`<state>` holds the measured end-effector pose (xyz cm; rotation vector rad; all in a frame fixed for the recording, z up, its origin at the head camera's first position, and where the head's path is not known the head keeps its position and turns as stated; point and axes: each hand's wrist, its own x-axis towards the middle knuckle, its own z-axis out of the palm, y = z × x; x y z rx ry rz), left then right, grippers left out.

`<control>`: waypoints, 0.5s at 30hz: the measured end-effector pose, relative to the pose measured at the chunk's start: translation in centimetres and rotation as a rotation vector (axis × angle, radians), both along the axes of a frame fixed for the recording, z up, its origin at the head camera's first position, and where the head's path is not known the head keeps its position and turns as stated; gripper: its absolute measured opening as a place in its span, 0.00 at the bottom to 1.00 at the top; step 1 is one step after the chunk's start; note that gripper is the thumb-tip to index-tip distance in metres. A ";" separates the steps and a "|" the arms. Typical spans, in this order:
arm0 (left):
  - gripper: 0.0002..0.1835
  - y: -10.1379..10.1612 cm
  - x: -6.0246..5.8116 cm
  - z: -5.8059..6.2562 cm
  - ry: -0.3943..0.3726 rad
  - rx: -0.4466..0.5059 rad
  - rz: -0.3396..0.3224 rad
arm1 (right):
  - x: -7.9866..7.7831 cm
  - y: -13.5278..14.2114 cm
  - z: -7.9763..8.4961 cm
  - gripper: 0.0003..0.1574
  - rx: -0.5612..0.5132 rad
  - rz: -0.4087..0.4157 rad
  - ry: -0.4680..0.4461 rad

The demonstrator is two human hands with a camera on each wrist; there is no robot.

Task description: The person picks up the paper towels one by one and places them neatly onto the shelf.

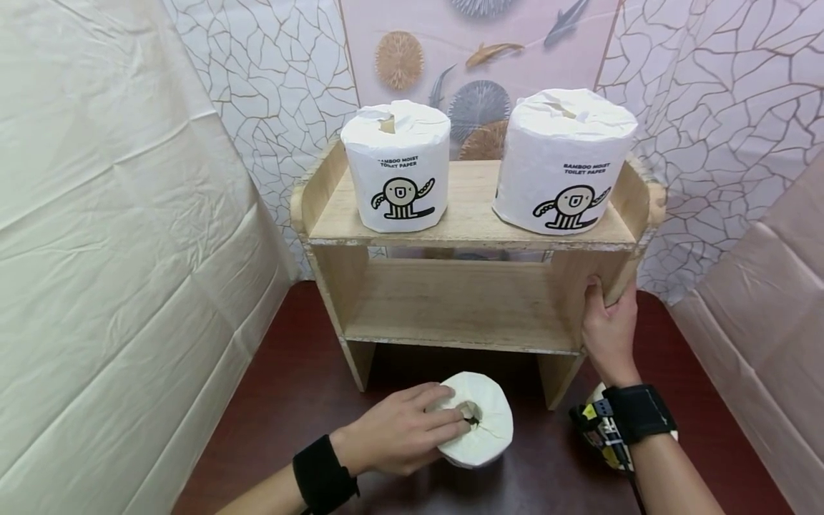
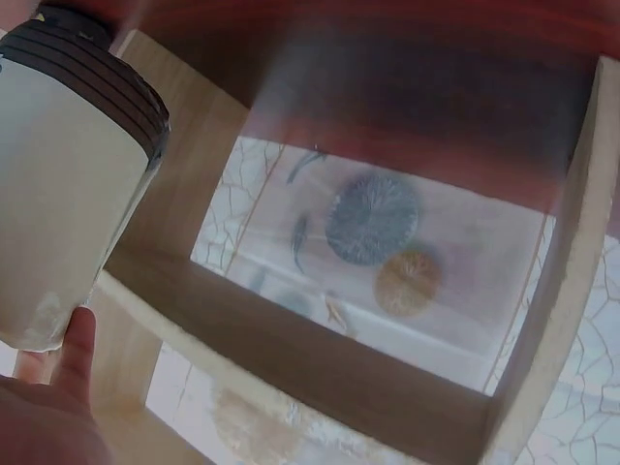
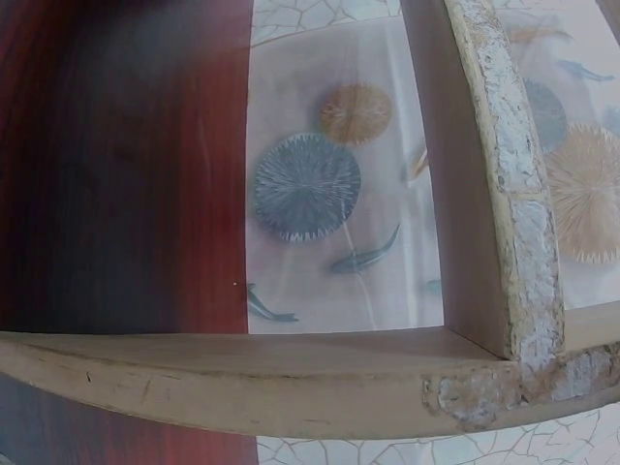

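Note:
My left hand (image 1: 412, 429) holds a toilet paper roll (image 1: 492, 422) at its upper end, with fingers across the top and some fingertips at the core hole. The left wrist view shows the same white-wrapped roll (image 2: 68, 194) upside down, touched by a finger at its edge. My right hand (image 1: 611, 329) grips the right side panel of a wooden shelf (image 1: 450, 300), thumb on the inner face. That panel (image 3: 242, 383) crosses the right wrist view, without the hand. Two wrapped rolls, a left one (image 1: 402, 172) and a right one (image 1: 563, 168), stand upright on the top board.
A pale round object (image 1: 599, 392) is mostly hidden beneath the right wrist. The shelf stands on a dark red table (image 1: 257, 436). Cream padded walls (image 1: 129, 250) enclose both sides, and a patterned sheet (image 1: 257, 86) hangs behind.

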<state>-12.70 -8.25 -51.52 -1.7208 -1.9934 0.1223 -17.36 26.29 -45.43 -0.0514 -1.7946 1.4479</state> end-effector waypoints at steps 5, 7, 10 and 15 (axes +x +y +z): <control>0.22 -0.4 0.0 0.5 0.002 0.029 -0.008 | 0.0 -0.1 0.1 0.27 0.021 0.009 0.025; 0.22 -0.5 0.0 0.7 0.004 0.037 -0.008 | 0.0 -0.1 0.1 0.27 0.021 0.001 0.023; 0.23 -0.7 0.0 1.0 0.013 0.042 -0.007 | 0.0 -0.1 0.1 0.27 0.011 -0.005 0.019; 0.23 -1.1 0.0 1.8 0.009 0.049 -0.012 | -0.1 -0.2 0.2 0.28 0.014 0.006 0.023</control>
